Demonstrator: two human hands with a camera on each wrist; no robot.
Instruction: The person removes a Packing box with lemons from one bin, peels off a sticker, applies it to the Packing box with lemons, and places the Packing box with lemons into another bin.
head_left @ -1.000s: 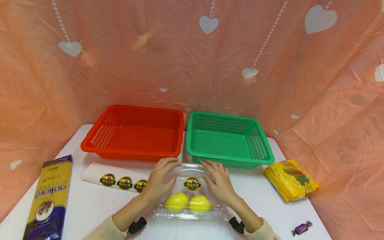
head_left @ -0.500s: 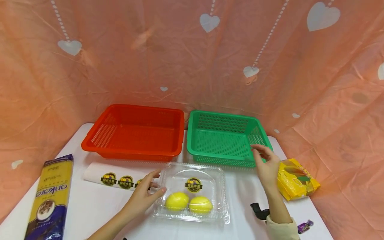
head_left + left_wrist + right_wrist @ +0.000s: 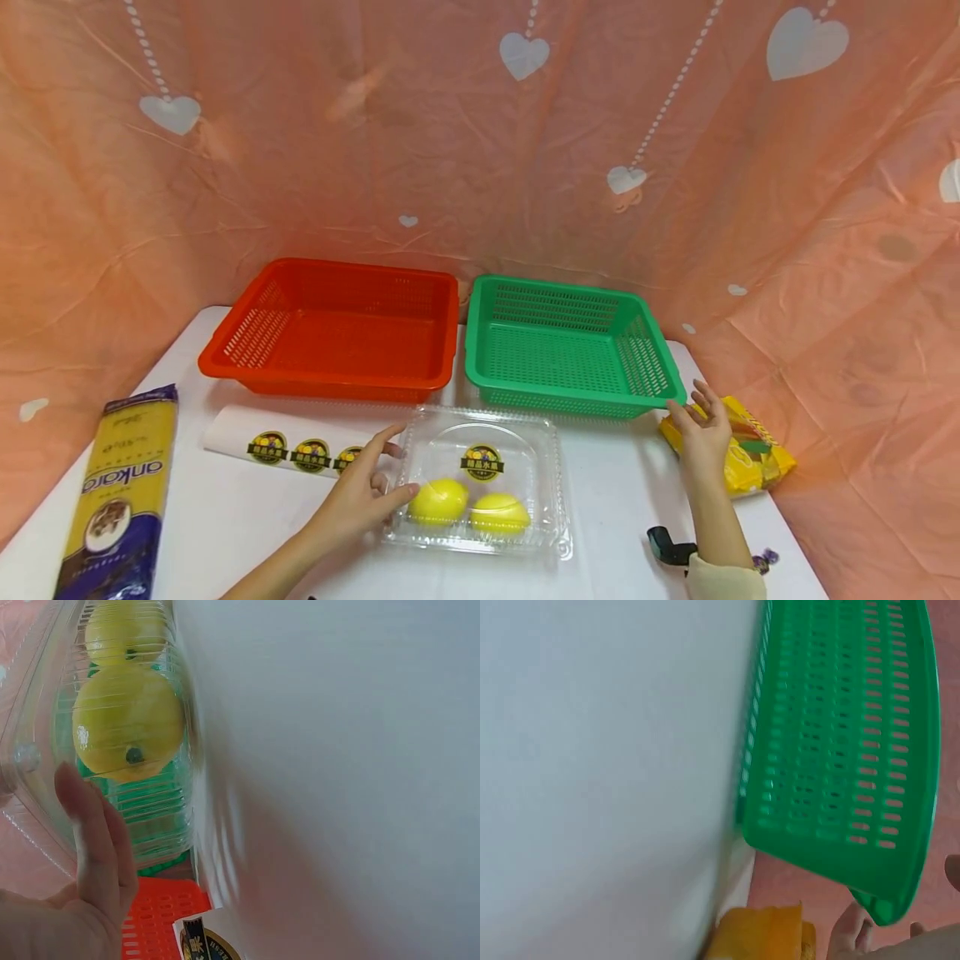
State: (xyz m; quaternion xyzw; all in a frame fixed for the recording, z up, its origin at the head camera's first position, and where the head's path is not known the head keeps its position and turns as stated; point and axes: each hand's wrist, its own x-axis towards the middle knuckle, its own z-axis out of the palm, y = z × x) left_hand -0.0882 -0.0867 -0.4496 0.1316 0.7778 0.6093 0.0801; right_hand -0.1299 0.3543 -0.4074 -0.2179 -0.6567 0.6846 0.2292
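Note:
A clear plastic clamshell box (image 3: 525, 450) with a black-and-gold label (image 3: 482, 462) lies closed on the table, two yellow fruits (image 3: 438, 502) inside it. My left hand (image 3: 363, 492) is at the box's left edge, thumb and fingers extended; in the left wrist view its fingers (image 3: 97, 840) lie along the box side, and whether they press it is unclear. My right hand (image 3: 705, 437) is beside the near right corner of the green basket (image 3: 562, 392), in front of a yellow packet (image 3: 757, 467), fingers loosely spread and holding nothing visible.
A red basket (image 3: 337, 387) stands behind, left of the green one. Under the left hand's far side lies a white sticker sheet (image 3: 232, 429) with round labels. A long ankara packet (image 3: 120, 492) is at far left. A purple-wrapped candy (image 3: 763, 560) shows beside the right sleeve.
My right hand has left the box, crossed the green basket's front and shifted right to its corner, over the yellow packet. My left hand has drawn back to the box's left edge.

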